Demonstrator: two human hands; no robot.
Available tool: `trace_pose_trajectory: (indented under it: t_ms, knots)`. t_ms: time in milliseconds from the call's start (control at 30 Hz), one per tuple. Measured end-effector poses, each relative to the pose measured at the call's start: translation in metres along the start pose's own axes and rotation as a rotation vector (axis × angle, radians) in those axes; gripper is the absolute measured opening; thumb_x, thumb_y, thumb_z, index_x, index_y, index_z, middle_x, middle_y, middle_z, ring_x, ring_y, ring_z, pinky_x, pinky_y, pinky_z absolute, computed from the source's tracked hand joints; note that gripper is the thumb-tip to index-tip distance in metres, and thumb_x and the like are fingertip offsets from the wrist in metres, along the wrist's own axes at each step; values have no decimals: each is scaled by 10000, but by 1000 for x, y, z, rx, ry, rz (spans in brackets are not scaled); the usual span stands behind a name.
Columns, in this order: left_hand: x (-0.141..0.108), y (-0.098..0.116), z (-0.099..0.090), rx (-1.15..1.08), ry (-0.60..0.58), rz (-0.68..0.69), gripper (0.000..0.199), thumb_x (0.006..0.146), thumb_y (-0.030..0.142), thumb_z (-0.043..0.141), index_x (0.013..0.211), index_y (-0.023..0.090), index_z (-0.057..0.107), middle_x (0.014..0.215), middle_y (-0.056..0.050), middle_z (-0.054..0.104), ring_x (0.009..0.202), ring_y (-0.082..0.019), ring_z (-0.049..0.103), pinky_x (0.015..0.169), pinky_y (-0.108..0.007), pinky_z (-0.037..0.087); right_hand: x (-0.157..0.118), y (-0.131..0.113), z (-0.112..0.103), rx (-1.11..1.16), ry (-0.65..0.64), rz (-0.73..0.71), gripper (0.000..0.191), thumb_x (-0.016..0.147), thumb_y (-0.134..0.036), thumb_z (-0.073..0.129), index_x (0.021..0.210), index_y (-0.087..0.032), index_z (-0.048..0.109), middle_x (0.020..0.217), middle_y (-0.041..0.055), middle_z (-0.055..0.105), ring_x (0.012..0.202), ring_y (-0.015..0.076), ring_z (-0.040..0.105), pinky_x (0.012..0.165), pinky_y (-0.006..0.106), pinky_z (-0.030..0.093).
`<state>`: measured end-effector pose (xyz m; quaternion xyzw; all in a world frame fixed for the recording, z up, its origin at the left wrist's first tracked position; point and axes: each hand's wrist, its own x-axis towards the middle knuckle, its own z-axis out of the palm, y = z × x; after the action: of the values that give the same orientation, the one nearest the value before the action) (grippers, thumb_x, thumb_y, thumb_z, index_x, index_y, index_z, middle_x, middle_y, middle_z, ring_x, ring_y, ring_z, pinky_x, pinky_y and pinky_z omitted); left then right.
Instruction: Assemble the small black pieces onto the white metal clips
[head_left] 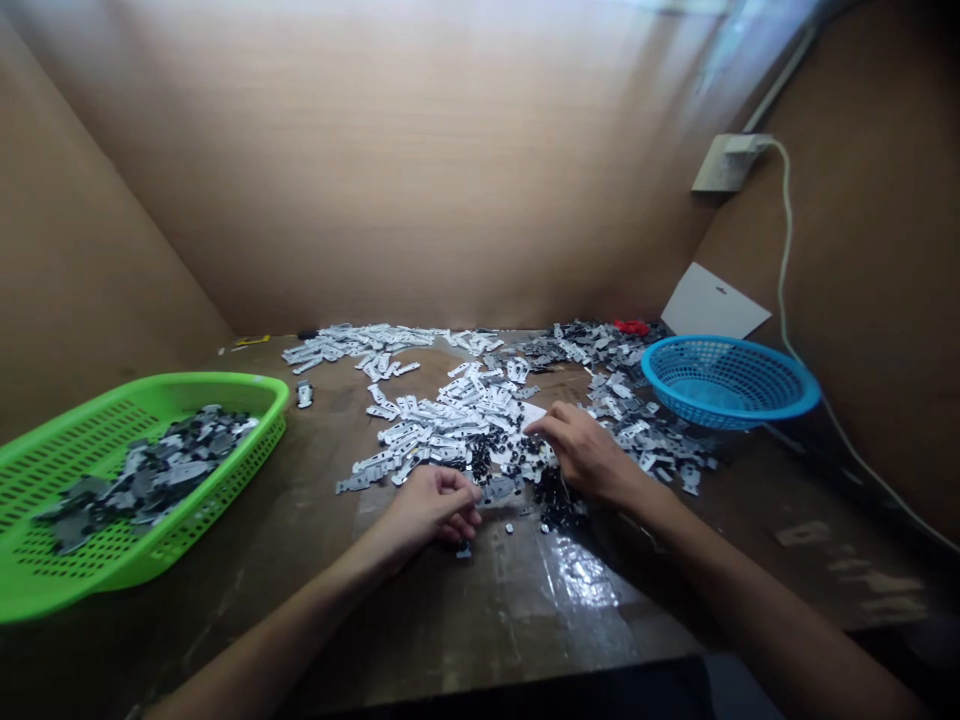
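White and grey flat parts lie heaped on the table with small black pieces. The left hand is curled, its fingers masking any grip; whether the right hand, over the heap, pinches anything, I cannot tell. The picture's edge crops the green basket.

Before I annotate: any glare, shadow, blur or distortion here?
Head view: glare on the shiny patch of the tabletop; deep shadow between it and the right forearm. Head view: top of the back wall pale and streaky; right edge dark and soft. Head view: green basket looks stretched at left; small black parts blur together.
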<state>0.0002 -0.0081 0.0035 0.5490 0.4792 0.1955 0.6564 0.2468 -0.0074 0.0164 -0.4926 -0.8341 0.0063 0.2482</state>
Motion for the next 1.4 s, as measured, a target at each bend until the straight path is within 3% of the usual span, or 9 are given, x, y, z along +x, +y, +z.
trace_pose_trajectory:
  t_ms: [133, 367, 567, 667, 767, 933, 1100, 1233, 1400]
  knots:
    - [0, 0, 0, -6, 1, -11, 303, 702, 422, 627, 734, 126, 567, 657, -62, 659, 531, -122, 614, 471, -185, 430, 0, -8, -5, 136, 53, -31, 163, 868, -152, 436, 947, -177, 576, 884, 79, 590, 852, 206, 527, 776, 339, 396]
    - [-2, 3, -2, -74, -3, -16, 286, 697, 404, 624, 734, 125, 573, 654, -54, 656, 517, -102, 598, 465, -168, 416, -4, -38, -4, 277, -33, -167, 205, 882, -165, 425, 1030, -190, 565, 922, 73, 626, 851, 193, 539, 775, 334, 399]
    - [-2, 3, -3, -75, -12, -18, 274, 708, 394, 614, 736, 124, 576, 667, -62, 661, 547, -119, 618, 451, -168, 405, -1, -23, -2, 185, 32, -179, 173, 859, -195, 494, 973, -215, 622, 853, 55, 640, 849, 198, 539, 863, 398, 373]
    - [-2, 3, -4, -87, -16, -23, 272, 706, 395, 615, 736, 129, 571, 666, -58, 660, 541, -117, 614, 450, -170, 405, -3, -18, -5, 165, 83, -95, 93, 822, -232, 559, 855, -220, 645, 901, 65, 626, 893, 220, 530, 837, 398, 391]
    - [-3, 4, -5, -101, -17, -28, 274, 702, 400, 617, 735, 132, 566, 662, -55, 659, 535, -112, 608, 444, -165, 394, -4, -22, -10, 205, 141, 34, 103, 826, -257, 553, 851, -213, 642, 876, 72, 603, 833, 213, 536, 736, 353, 423]
    - [-3, 4, -5, -98, 8, -19, 290, 691, 416, 623, 718, 132, 567, 660, -56, 659, 539, -111, 608, 445, -165, 390, -4, -27, -14, 510, 229, 277, 165, 844, -326, 527, 905, -189, 595, 823, 58, 617, 716, 177, 564, 627, 295, 455]
    - [-3, 4, -5, -99, 0, -23, 281, 698, 408, 619, 722, 134, 565, 662, -55, 660, 541, -113, 611, 453, -171, 401, -2, -27, -16, 627, 274, 336, 184, 792, -356, 594, 833, -179, 618, 793, 49, 615, 699, 164, 559, 615, 278, 453]
    - [-2, 4, -4, -102, 3, -28, 271, 695, 393, 626, 733, 131, 566, 658, -54, 659, 538, -113, 611, 453, -170, 401, -2, -31, -12, 847, 231, 431, 238, 791, -347, 591, 948, -170, 622, 774, 37, 621, 664, 139, 556, 607, 269, 462]
    - [-2, 4, -3, -91, 25, -30, 292, 684, 411, 632, 733, 130, 571, 659, -57, 662, 536, -116, 611, 453, -169, 401, -2, -38, -2, 1040, 95, 479, 235, 726, -362, 652, 815, -146, 625, 667, 14, 603, 593, 117, 545, 564, 250, 457]
